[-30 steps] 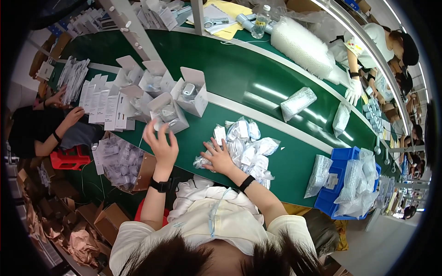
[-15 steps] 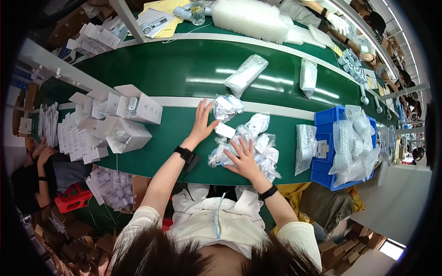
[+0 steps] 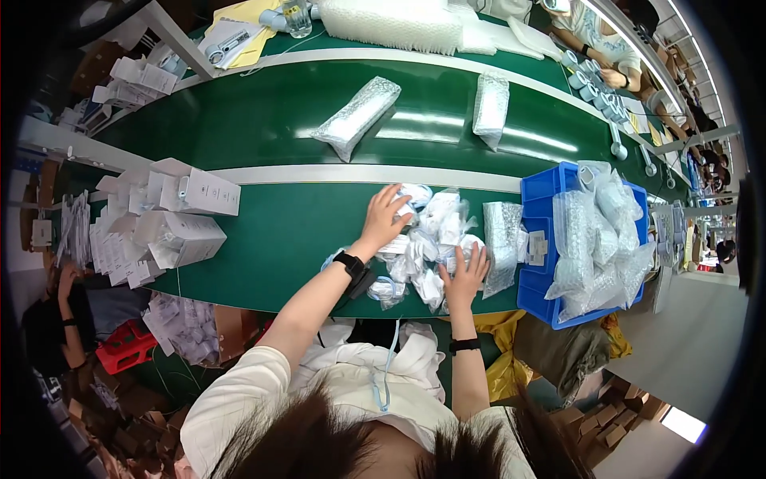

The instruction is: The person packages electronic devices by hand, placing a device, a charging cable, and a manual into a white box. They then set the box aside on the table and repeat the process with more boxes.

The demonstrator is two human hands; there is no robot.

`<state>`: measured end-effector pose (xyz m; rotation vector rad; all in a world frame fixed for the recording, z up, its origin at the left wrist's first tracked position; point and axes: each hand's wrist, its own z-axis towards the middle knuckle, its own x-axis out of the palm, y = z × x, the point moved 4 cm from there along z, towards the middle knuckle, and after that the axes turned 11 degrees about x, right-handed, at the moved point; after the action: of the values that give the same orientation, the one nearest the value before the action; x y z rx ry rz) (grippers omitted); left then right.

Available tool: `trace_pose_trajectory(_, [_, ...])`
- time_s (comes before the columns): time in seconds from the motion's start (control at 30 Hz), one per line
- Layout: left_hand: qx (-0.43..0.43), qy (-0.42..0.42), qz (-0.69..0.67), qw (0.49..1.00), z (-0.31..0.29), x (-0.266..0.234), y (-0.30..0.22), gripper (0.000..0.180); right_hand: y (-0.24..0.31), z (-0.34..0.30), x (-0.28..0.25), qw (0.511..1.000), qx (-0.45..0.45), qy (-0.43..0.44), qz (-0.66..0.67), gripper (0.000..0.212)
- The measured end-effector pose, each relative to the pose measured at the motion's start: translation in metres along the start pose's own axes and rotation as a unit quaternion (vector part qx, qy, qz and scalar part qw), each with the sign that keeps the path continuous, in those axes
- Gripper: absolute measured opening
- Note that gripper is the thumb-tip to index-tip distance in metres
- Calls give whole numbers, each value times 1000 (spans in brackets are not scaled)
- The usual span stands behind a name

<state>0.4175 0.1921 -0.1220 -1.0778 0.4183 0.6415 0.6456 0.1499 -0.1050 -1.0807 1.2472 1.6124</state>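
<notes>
A pile of small clear plastic bags [image 3: 416, 254] with white and pale-blue contents, some of it looking like coiled cable, lies on the green table in front of me. My left hand [image 3: 385, 217] rests against the pile's upper left side, fingers spread. At its lower right, my right hand [image 3: 465, 279] lies with fingers apart, touching the bags. Neither hand grips anything that I can see. Just right of the pile lies a flat bubble-wrap package [image 3: 501, 247], beside a blue bin [image 3: 533, 297] heaped with bubble-wrapped items [image 3: 594, 231].
Open white boxes [image 3: 187, 238] stand on the left of the table. Beyond a pale rail [image 3: 319, 174], two bubble-wrapped packages [image 3: 357, 118] [image 3: 491, 110] lie on a green belt. Across it are a bubble-wrap roll [image 3: 391, 22] and another person's hands [image 3: 610, 72].
The camera view has shifted. My hands have moved to the right with the bags, which now lie close against the flat package. The packages on the belt have moved left.
</notes>
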Motion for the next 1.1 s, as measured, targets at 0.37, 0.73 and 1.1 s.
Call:
trace_pose_trajectory(0.37, [-58, -80, 85, 991, -39, -91, -52, 42, 114, -18, -54, 958, -237, 55, 149, 34])
trace_pose_trajectory(0.73, [-427, 134, 50, 893, -337, -342, -37, 46, 305, -48, -6, 666, -209, 617, 362, 36])
trace_pose_trajectory(1.1, [-420, -294, 302, 804, -484, -692, 148, 52, 596, -201, 143, 667, -67, 641, 374, 62])
